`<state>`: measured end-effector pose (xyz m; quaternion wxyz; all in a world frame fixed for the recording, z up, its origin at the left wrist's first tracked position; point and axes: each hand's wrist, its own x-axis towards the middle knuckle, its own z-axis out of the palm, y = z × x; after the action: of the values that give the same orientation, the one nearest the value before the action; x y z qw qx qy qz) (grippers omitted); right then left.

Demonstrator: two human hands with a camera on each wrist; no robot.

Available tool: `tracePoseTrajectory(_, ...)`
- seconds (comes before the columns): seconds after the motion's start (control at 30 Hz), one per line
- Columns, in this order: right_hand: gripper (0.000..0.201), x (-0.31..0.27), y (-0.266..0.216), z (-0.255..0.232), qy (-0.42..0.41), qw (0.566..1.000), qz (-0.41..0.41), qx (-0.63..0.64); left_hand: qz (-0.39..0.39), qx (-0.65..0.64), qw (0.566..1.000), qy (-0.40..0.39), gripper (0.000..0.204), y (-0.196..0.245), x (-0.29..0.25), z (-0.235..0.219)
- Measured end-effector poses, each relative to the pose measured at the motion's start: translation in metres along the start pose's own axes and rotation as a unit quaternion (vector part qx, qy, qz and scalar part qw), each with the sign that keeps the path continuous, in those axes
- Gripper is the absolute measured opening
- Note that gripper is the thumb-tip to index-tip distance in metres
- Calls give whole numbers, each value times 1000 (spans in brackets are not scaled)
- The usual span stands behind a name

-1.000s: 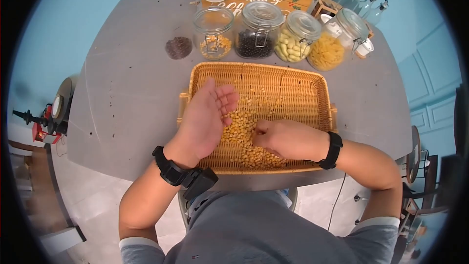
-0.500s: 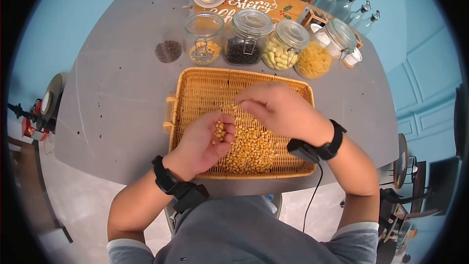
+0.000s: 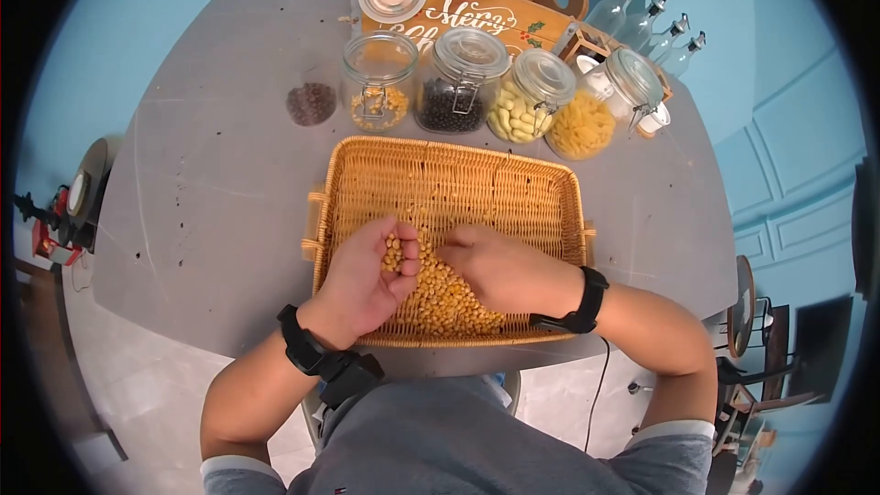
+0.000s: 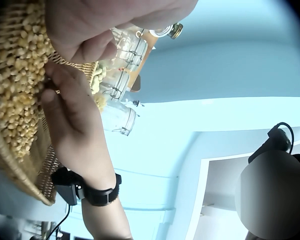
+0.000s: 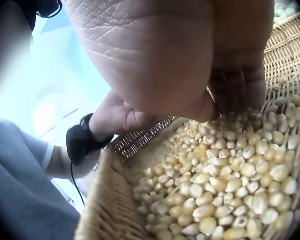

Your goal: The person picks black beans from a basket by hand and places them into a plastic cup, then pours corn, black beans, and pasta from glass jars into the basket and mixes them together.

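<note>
A rectangular wicker basket on the table holds a pile of yellow corn kernels, with stray kernels behind it. My left hand is cupped over the basket's left part, palm turned inward, its curled fingers holding a small heap of kernels. My right hand reaches palm down into the pile from the right, close to the left. Thumb and fingers curl together at the kernels in the left wrist view, where the right hand shows side-on; its fingertips are partly hidden among kernels in the right wrist view.
Behind the basket stand an open glass jar with some corn, a jar of black beans, one of pale peanut-like pieces and one of pasta. Dark red beans sit in a clear container at left. Glass bottles stand back right.
My left hand went from a fairly open palm to cupped around kernels. My right hand rose over the basket's middle half a second ago, then came back down into the pile.
</note>
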<state>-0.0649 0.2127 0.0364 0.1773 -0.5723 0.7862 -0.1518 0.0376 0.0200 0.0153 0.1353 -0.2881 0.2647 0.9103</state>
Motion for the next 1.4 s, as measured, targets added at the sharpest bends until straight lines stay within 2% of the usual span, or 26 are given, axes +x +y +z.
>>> tracePoseTrajectory(0.03, 45, 0, 1, -2, 1, 1000, 16, 15, 1, -3, 1000, -3, 21, 0, 1, -1)
tracePoseTrajectory(0.07, 44, 4, 16, 0, 105, 994, -26, -5, 1, -5, 1000, -5, 21, -1, 1, -1)
tracePoseTrajectory(0.1, 44, 12, 28, -2, 106, 994, -23, -3, -2, -3, 1000, -5, 21, -2, 2, -2)
tracePoseTrajectory(0.17, 40, 26, 44, -4, 177, 984, 15, -4, 6, 13, 1000, -15, 22, -3, 5, 0)
tracePoseTrajectory(0.2, 40, 26, 46, -2, 178, 984, 17, -6, 5, 14, 1000, -17, 22, -4, 6, 2)
tracePoseTrajectory(0.27, 39, 29, 47, 1, 121, 989, 5, -87, 14, 13, 1000, -14, 23, -4, 6, 1)
tracePoseTrajectory(0.37, 43, 11, 29, 10, 80, 995, -4, -52, 11, 0, 1000, -14, 23, -3, 6, 2)
tracePoseTrajectory(0.4, 41, 5, 21, 6, 42, 999, 1, -25, 11, -1, 1000, -13, 23, -3, 6, 1)
tracePoseTrajectory(0.57, 37, -15, 39, -22, 93, 993, 68, -14, 12, 12, 1000, -21, 22, 0, 13, 11)
tracePoseTrajectory(0.63, 36, -22, 54, -15, 83, 985, 146, -43, 10, 12, 1000, -27, 22, 3, 19, 18)
tracePoseTrajectory(0.67, 35, -24, 58, -4, 85, 991, 98, -45, 12, 7, 999, -30, 22, 4, 21, 21)
tracePoseTrajectory(0.77, 35, -24, 22, 1, 47, 996, 76, 5, 17, 0, 1000, -24, 23, 2, 30, 21)
tracePoseTrajectory(0.9, 42, -28, -20, 8, 39, 989, 137, 39, 9, 0, 1000, -19, 24, -1, 33, 17)
tracePoseTrajectory(0.93, 39, -30, -19, 17, 74, 991, 109, 35, 9, -4, 1000, -21, 24, -1, 33, 17)
tracePoseTrajectory(0.97, 39, -29, -20, 18, 74, 990, 111, 34, 11, -7, 1000, -23, 24, -2, 33, 17)
tracePoseTrajectory(1.03, 33, -27, -22, 18, 30, 989, 121, 77, 13, -2, 999, -29, 24, -2, 33, 16)
tracePoseTrajectory(1.13, 26, -25, -15, 22, 7, 990, 113, 86, 14, 5, 999, -36, 24, -3, 35, 13)
tracePoseTrajectory(1.23, 19, -20, -4, 8, 36, 995, 64, 66, 6, 20, 999, -33, 24, -4, 35, 12)
tracePoseTrajectory(1.27, 16, -16, -2, 0, 95, 989, 38, 105, 0, 35, 999, -30, 24, -3, 35, 12)
tracePoseTrajectory(1.3, 16, -11, -3, -11, 94, 989, 37, 105, 1, 35, 999, -29, 24, -3, 36, 13)
tracePoseTrajectory(1.37, 17, -1, -13, -39, 88, 982, 88, 139, -19, 36, 999, -34, 24, -5, 36, 14)
tracePoseTrajectory(1.4, 17, 5, -23, -53, 77, 982, 77, 158, -20, 38, 999, -33, 24, -5, 34, 18)
